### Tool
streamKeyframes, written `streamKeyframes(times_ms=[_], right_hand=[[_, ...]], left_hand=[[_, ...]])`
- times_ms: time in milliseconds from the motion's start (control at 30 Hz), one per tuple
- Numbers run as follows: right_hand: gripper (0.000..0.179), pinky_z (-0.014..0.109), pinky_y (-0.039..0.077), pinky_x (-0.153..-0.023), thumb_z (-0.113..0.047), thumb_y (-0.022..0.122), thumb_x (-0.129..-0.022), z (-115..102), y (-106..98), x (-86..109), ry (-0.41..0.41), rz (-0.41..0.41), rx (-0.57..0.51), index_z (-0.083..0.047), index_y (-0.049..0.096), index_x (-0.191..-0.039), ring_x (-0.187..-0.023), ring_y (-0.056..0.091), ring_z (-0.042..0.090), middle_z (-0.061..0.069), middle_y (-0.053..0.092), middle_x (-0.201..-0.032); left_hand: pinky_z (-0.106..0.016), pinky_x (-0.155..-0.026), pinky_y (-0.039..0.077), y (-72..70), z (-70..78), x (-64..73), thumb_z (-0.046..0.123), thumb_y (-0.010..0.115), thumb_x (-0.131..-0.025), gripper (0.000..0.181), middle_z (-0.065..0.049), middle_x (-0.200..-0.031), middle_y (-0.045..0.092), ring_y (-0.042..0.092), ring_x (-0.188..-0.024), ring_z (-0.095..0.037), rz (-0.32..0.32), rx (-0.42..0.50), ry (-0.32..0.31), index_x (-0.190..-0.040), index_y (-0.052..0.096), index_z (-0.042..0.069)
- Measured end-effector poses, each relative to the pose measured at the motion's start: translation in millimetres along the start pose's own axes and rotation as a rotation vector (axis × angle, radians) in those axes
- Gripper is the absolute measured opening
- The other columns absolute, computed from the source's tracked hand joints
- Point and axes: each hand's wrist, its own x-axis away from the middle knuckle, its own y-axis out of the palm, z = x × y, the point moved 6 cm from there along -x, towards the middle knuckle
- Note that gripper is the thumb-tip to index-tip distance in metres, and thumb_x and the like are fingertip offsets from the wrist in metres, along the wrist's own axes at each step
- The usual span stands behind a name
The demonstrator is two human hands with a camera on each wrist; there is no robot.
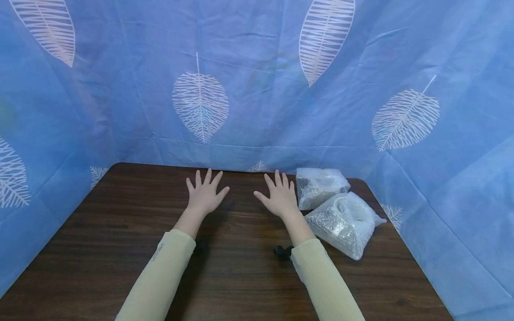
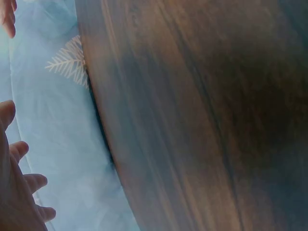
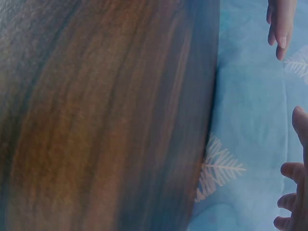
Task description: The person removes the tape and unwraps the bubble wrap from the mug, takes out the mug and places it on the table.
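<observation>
Both arms reach forward over the dark wooden table in the head view. The left hand [image 1: 204,196] is spread, palm down and fingers apart, and holds nothing. Opposite it, the right hand [image 1: 281,198] is spread the same way, its thumb pointing toward the left hand. Close beside the right hand, on its outer side, lie two bubble-wrapped packages: a rear one [image 1: 319,185] and a larger front one [image 1: 345,223]. What they contain is hidden by the wrap. Fingers of the left hand [image 2: 19,187] show at the edge of the left wrist view, and the right hand [image 3: 296,187] likewise in its own.
The brown wood-grain table [image 1: 120,232] has rounded far corners. A blue cloth [image 1: 257,111] with white leaf prints hangs right behind its far edge and along both sides. A dark strap piece [image 1: 283,253] sits at the right wrist.
</observation>
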Motion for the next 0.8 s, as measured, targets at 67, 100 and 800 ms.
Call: streamKeyframes(times_ms=[67, 100, 800], right_hand=[[0.079, 0.056, 0.005, -0.111, -0.066, 0.038, -0.093, -1.2, -4.6, 1.1, -0.008, 0.006, 0.003, -0.021, 0.019, -0.155, -0.144, -0.002, 0.036, 0.016, 0.004, -0.159], [0.078, 0.056, 0.005, -0.111, -0.066, 0.038, -0.094, -1.9, -7.1, 1.7, -0.012, 0.009, 0.003, -0.021, 0.019, -0.155, -0.144, -0.002, 0.036, 0.016, 0.005, -0.158], [0.079, 0.061, 0.008, -0.109, -0.068, 0.04, -0.092, -1.2, -52.9, 30.7, -0.064, 0.144, -0.041, -0.02, 0.025, -0.153, -0.143, -0.002, 0.036, 0.016, 0.005, -0.159]], left_hand=[[-0.065, -0.103, -0.013, -1.6, -0.3, 0.0, 0.058, 0.035, -0.098, 0.069, -0.014, -0.159, 0.005, -0.013, -0.14, -0.043, 0.003, 0.005, 0.001, -0.155, 0.019, 0.022], [-0.065, -0.103, -0.014, -2.4, -0.5, -0.1, 0.058, 0.034, -0.098, 0.069, -0.014, -0.159, 0.005, -0.014, -0.14, -0.042, 0.002, 0.007, 0.0, -0.155, 0.019, 0.023], [-0.069, -0.103, -0.003, -23.5, 31.8, 13.4, 0.061, 0.039, -0.096, 0.072, -0.02, -0.156, 0.016, 0.002, -0.141, -0.046, 0.084, 0.119, 0.106, -0.154, 0.025, 0.021]])
